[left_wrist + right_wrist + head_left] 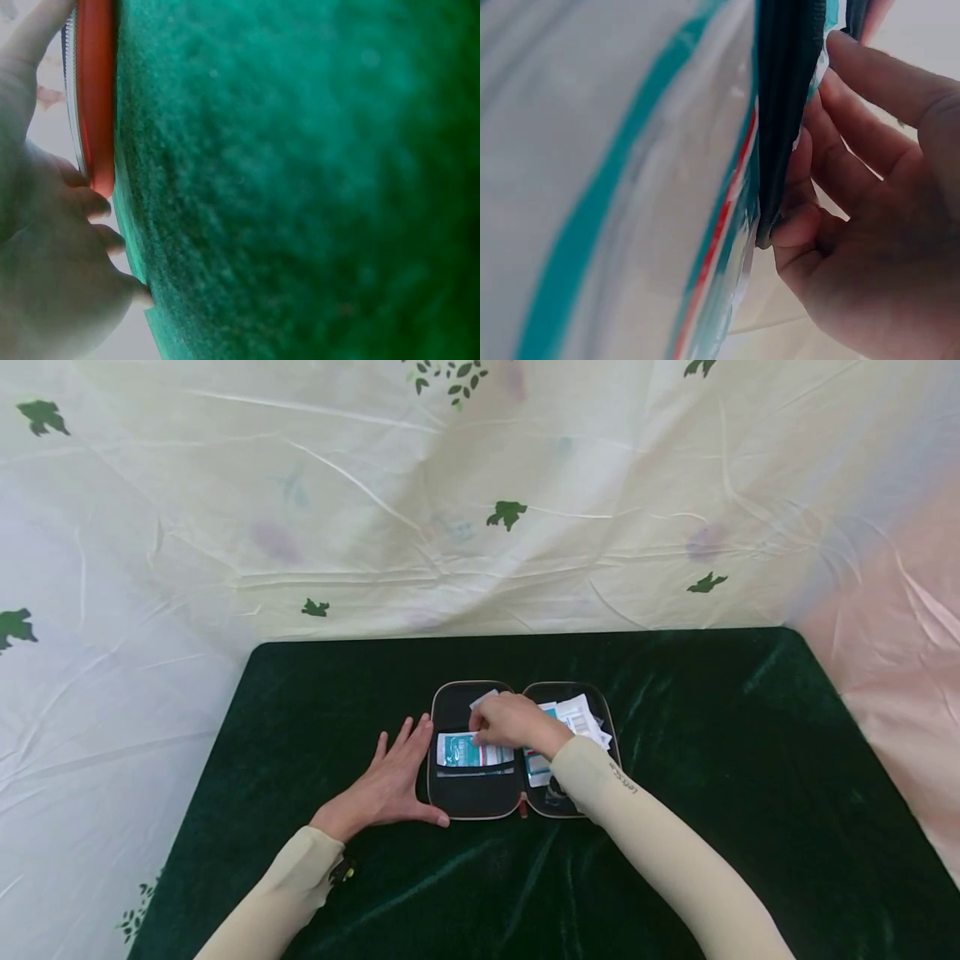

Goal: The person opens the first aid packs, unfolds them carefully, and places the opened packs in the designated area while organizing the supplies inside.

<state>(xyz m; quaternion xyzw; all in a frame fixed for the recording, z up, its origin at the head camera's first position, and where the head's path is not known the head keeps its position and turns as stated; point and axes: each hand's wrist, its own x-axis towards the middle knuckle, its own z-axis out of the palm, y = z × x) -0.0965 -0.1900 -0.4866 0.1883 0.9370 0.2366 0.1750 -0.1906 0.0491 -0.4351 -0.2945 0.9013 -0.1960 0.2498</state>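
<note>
An unfolded zip case (474, 797) with a black lining lies on the table, its outer shell (96, 97) red. My left hand (386, 785) spreads along its left side, fingers extended at the edge and thumb at the near corner. Over the left half, my right hand (513, 722) has curled fingers and pinches a teal-and-white packet (459, 750) sitting in the lining's pocket. Thumb and fingers (847, 161) meet at the packet's edge in the right wrist view, the grip partly hidden. A small pale packet (483, 698) shows just behind that hand.
The case's right half holds several white and teal packets (577, 714), partly covered by the right forearm. Dark green velvet cloth (337, 693) covers the table. A pale patterned curtain (420, 543) hangs behind it.
</note>
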